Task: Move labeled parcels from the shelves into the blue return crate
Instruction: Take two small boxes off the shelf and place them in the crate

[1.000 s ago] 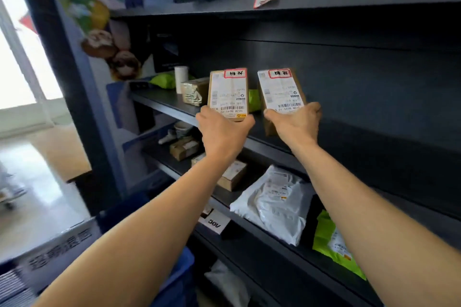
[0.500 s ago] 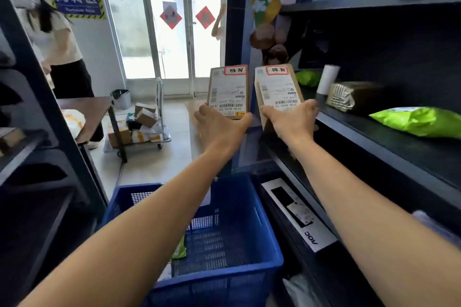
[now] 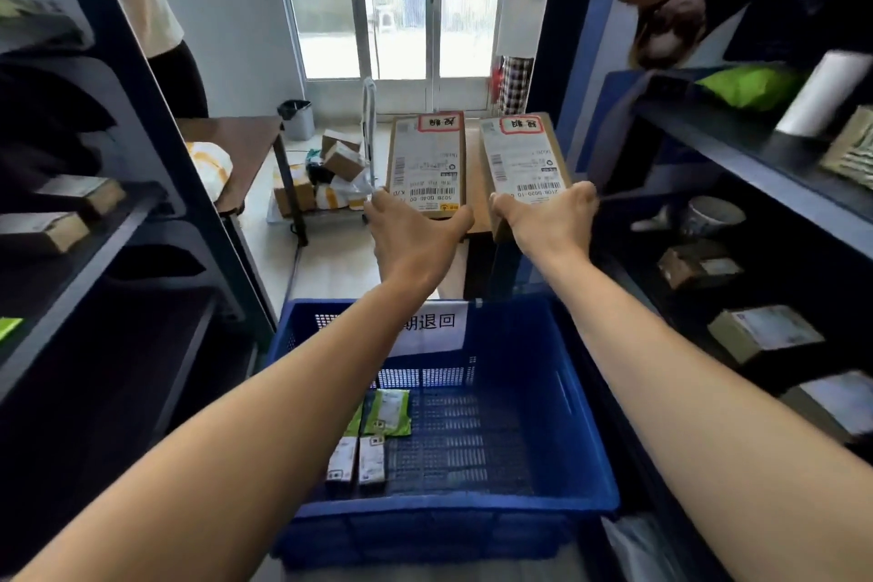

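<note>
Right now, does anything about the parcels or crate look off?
Nothing stands out. The left hand grips the left parcel, the right hand the right parcel, both upright and undamaged, near the blue crate.

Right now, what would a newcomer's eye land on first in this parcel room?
Two labelled boxes are held up side by side at centre: the left hand grips the left box, and the right hand grips the right box. Below them sits the blue crate, with a green pouch and small packets on its floor.
</note>
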